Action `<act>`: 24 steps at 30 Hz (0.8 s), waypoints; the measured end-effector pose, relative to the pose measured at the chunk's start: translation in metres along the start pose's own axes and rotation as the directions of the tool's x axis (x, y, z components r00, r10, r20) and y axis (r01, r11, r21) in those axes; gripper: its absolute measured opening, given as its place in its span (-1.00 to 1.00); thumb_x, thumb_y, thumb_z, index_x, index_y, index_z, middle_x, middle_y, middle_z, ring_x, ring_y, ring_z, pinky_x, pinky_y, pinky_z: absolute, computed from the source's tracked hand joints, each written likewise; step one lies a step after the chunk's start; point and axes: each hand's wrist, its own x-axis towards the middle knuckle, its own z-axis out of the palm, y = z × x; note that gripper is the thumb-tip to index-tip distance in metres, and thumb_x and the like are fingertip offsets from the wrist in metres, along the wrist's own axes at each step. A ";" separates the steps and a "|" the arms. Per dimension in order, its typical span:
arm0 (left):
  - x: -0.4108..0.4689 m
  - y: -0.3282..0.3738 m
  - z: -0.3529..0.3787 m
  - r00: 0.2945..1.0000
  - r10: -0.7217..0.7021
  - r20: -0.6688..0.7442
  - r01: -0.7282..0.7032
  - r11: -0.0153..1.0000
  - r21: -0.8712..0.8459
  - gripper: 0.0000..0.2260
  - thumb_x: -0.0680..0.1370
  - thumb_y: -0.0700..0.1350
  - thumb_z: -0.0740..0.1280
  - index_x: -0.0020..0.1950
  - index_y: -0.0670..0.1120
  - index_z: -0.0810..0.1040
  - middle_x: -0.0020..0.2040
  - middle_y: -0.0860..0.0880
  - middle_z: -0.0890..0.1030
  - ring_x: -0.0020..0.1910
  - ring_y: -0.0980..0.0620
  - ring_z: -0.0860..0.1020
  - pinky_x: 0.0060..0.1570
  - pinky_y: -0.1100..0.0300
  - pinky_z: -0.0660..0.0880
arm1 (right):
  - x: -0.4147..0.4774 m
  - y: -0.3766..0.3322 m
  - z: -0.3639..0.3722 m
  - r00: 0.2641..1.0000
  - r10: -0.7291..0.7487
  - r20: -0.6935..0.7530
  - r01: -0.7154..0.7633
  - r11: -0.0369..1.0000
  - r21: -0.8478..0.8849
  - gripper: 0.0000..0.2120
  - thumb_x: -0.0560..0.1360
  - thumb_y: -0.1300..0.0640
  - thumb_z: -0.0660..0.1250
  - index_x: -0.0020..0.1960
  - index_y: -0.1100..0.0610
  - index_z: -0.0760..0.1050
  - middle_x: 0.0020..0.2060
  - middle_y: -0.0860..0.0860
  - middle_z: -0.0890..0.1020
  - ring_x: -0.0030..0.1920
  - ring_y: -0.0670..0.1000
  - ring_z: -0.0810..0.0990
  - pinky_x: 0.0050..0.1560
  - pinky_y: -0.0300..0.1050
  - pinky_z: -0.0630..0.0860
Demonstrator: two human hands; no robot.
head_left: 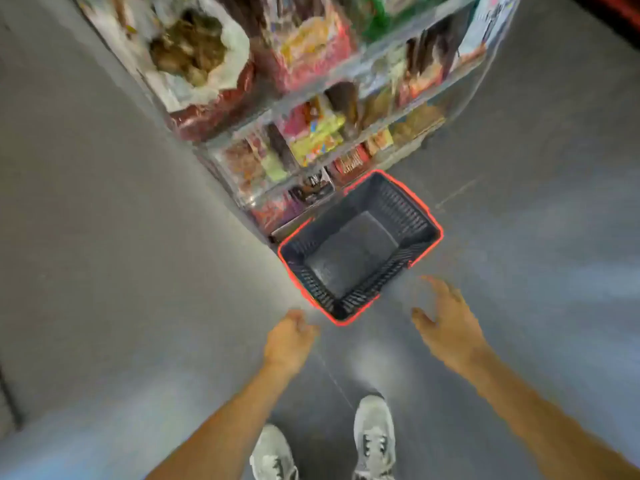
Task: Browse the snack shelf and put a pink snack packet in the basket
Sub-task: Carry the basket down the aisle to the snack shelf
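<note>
- One rectangular basket (394, 202) of dark slotted plastic with a red rim stands on the smooth grey floor (104, 237), just beside the shelf (239, 131) foot.
- Glossy pink snack packets (313, 64) sit on the shelf tiers, too blurred to count.
- Left grip (291, 341) is loosely curled, holding nothing; right grip (450, 327) is spread.
- Two grey laced shoes (374, 434).

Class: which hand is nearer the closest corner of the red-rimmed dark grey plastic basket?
Left, in this view. The left hand is just left of that corner of the basket; the right hand is farther off, to its right.
</note>
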 end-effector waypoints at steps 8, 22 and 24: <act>0.154 -0.033 0.117 0.984 -0.173 -0.053 0.103 0.776 -0.622 -0.64 0.44 -0.04 0.47 0.19 -0.11 0.55 0.08 -0.18 0.66 0.06 -0.19 0.63 0.08 -0.18 0.55 | 0.134 0.084 0.122 0.843 0.495 0.210 -0.495 0.563 0.661 -0.56 0.57 0.21 0.27 0.37 -0.02 0.19 0.25 0.14 0.50 0.16 0.11 0.51 -0.05 0.01 0.50; -0.077 -0.151 -0.065 0.966 -0.250 -0.066 0.172 0.813 -0.556 -0.68 0.47 -0.40 0.32 -0.13 0.04 0.58 -0.19 0.07 0.68 -0.21 0.10 0.67 -0.10 0.07 0.62 | 0.000 0.021 0.077 0.885 0.428 -0.182 -0.369 0.885 0.284 -0.80 0.46 0.27 0.37 0.09 0.21 0.54 -0.05 0.18 0.63 -0.10 0.04 0.55 -0.02 0.02 0.55; -0.127 -0.167 -0.115 0.957 -0.279 -0.078 0.186 0.796 -0.576 -0.71 0.48 -0.40 0.33 -0.08 0.00 0.60 -0.12 -0.05 0.69 -0.12 -0.05 0.67 0.00 -0.04 0.60 | -0.041 -0.026 0.067 0.944 0.319 -0.080 -0.300 0.936 0.186 -0.89 0.50 0.21 0.36 -0.05 0.26 0.60 -0.21 0.13 0.61 -0.24 0.02 0.52 -0.17 -0.05 0.48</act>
